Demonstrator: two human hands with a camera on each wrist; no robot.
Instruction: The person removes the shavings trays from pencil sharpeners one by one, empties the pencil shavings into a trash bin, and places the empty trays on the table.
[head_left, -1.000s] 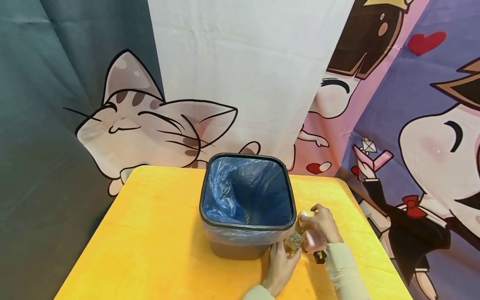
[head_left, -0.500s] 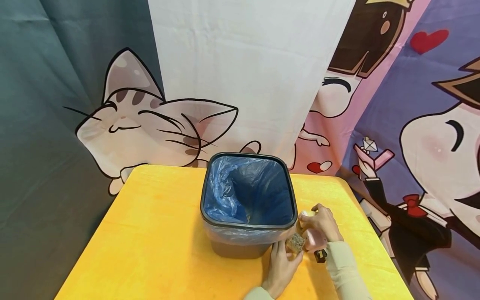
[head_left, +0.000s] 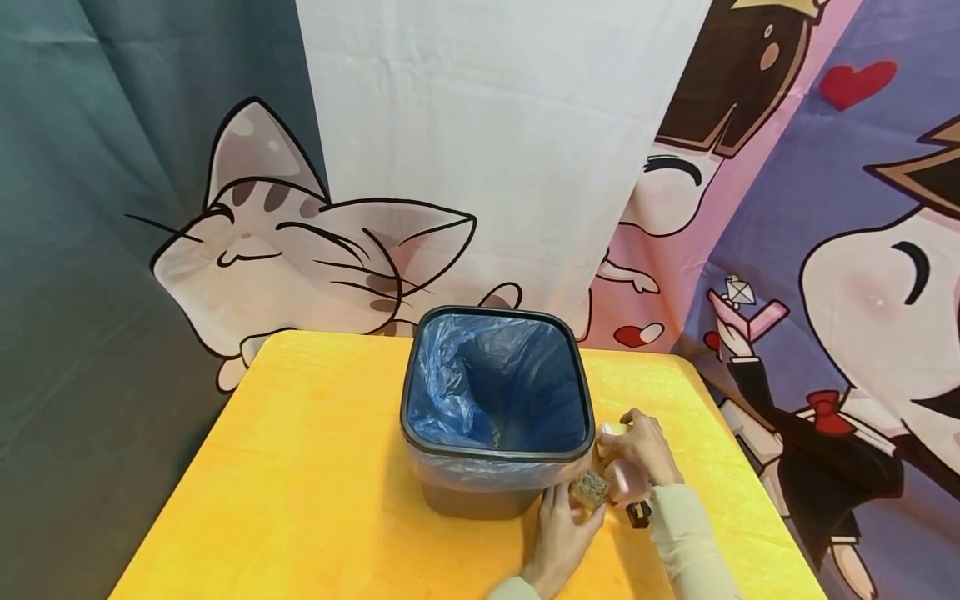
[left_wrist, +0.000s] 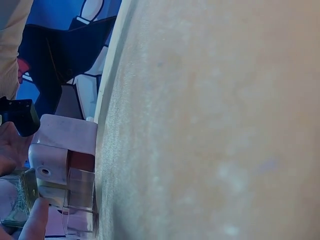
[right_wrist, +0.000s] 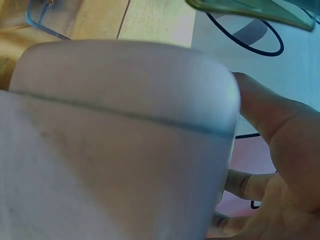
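Yellow tabletop: spread under everything, the cat-printed backdrop rising behind the tabletop.
Bin: a dark-rimmed bin stands upright to the left of both my hands, its blue liner folded over the rim.
Left hand: at the bin's near right corner, my left hand pinches the speckled block between thumb and fingers.
Speckled block: just beside the bin, left of the pink box.
Pale piece: my right fingers curl about this white-and-yellow piece, close to the bin's right side; much of it is covered, so I seem to be gripping it.
Pink box: this box sits below my right hand.
Black piece: this piece lies nearest me, by my right sleeve.
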